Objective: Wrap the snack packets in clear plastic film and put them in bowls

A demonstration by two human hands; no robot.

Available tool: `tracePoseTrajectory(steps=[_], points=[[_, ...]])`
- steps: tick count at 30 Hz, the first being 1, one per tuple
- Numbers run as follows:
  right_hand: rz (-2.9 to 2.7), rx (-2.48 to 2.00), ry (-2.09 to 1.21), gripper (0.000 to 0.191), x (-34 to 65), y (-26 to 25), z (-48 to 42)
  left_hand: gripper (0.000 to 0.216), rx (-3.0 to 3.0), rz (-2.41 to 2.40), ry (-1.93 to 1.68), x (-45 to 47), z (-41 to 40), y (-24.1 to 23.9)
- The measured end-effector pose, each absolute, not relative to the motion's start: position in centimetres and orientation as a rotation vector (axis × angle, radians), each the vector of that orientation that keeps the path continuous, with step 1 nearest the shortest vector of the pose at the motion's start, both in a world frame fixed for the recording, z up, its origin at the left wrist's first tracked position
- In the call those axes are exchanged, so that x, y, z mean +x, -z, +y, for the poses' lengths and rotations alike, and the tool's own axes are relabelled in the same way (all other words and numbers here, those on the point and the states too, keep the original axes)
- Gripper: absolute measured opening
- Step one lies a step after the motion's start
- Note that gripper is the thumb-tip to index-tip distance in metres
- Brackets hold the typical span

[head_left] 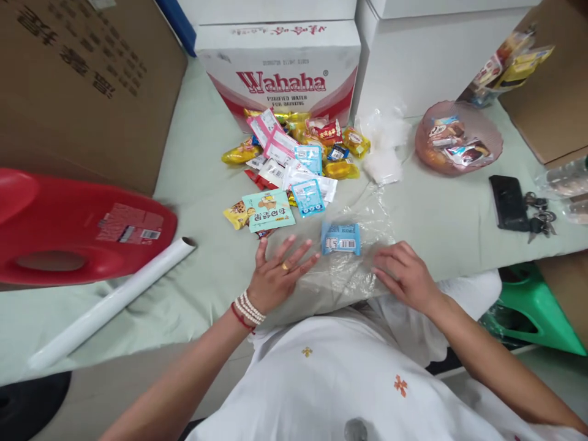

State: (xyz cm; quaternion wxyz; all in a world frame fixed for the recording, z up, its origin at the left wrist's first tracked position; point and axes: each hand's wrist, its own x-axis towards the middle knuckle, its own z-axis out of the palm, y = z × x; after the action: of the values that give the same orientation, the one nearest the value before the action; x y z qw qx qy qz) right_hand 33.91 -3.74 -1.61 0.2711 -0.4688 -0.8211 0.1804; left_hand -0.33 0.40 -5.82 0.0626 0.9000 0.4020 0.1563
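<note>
A small blue snack packet (340, 238) lies flat on a clear plastic bag (356, 275) spread on the cloth. My left hand (279, 275) is open and palm down, fingers spread, just left of the packet and holding nothing. At the bag's right edge, my right hand (404, 272) has its fingers curled together on the thin film. Beyond the left hand is a pile of wrapped snacks: a mint-green pouch (269, 210), a light-blue sachet (308, 197), pink-and-white sticks (275, 139) and several yellow packets (340, 169).
A Wahaha carton (285, 73) stands behind the pile. On the left are a red jug (82, 226), a white roll (114, 300) and a large brown box (92, 86). Toward the right sit crumpled clear bags (384, 147), a pink bowl (425, 150) with snacks, a black phone (508, 202) and keys (542, 220).
</note>
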Motion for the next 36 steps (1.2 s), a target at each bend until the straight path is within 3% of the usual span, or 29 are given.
tracePoseTrajectory(steps=[4,6,10,15,21,27,32,36], points=[[-2.307,-1.450,-0.435,0.053,30.0,2.1,0.6,0.067,2.685,1.120,-0.300,0.1,1.8,5.1],[-2.445,-1.517,-0.511,0.058,28.7,2.2,2.7,0.066,2.625,1.222,-0.266,0.0,2.3,5.0],[-2.543,-1.500,-0.568,0.058,28.5,2.2,3.8,0.067,2.584,1.333,-0.340,-0.6,1.8,5.7],[-2.526,-1.458,-0.566,0.056,29.5,3.3,2.8,0.076,2.858,1.262,-0.801,-0.6,-0.1,6.2],[-2.417,-1.464,-0.567,0.074,29.6,4.7,2.6,0.071,2.837,0.600,-0.417,0.9,1.5,4.3],[-2.379,-1.452,-0.581,0.075,29.7,5.0,2.2,0.044,2.552,1.075,-0.427,1.3,3.7,4.1],[-2.427,-1.455,-0.552,0.058,29.3,4.9,2.2,0.053,2.381,1.146,-0.546,1.0,3.9,4.4],[-2.325,-1.330,-0.579,0.070,29.5,5.2,2.0,0.054,2.291,0.916,-0.704,-0.7,3.8,3.9]])
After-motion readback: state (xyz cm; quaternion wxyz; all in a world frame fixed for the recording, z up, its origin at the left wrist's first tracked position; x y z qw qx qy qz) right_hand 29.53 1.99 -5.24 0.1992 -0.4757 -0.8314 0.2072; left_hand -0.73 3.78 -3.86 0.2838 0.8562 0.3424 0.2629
